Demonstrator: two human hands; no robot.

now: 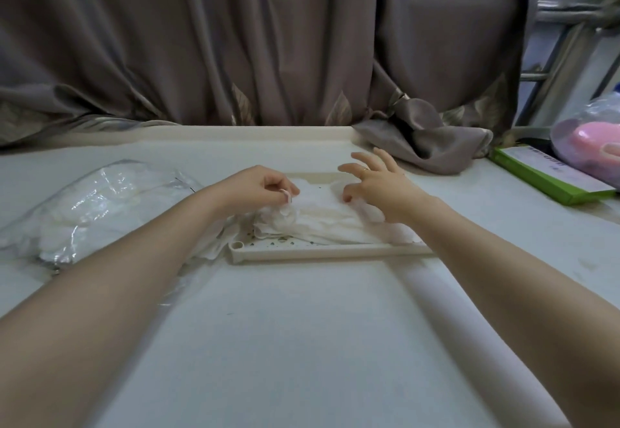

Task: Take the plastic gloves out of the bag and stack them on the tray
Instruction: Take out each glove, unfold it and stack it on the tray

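Stacking is the step in hand: both hands work over the tray (330, 252), a pale rectangular one with speckled marks, lying on the table (302, 343) in front of the person. A loose pile of thin, translucent plastic gloves (322, 218) already lies on it, some film spilling over the tray's left edge onto the table. The left hand (258, 189) has its fingers curled and pinches a crumpled bit of glove film at the pile's left side. The right hand (375, 181) is spread, fingers relaxed and splayed, with its lower fingertips seeming to press down on the right part of the pile; it grips nothing that I can see.

The clear plastic bag (97, 206) lies to the left of the tray, well clear of both hands, and looks to hold more white gloves inside, so the task seems only partly done.

Next, I judge, the pinched glove wants flattening onto the pile while the right hand steadies it. The film is light and clingy, so a slow release matters. Then a hand must reach left to the bag for another glove.
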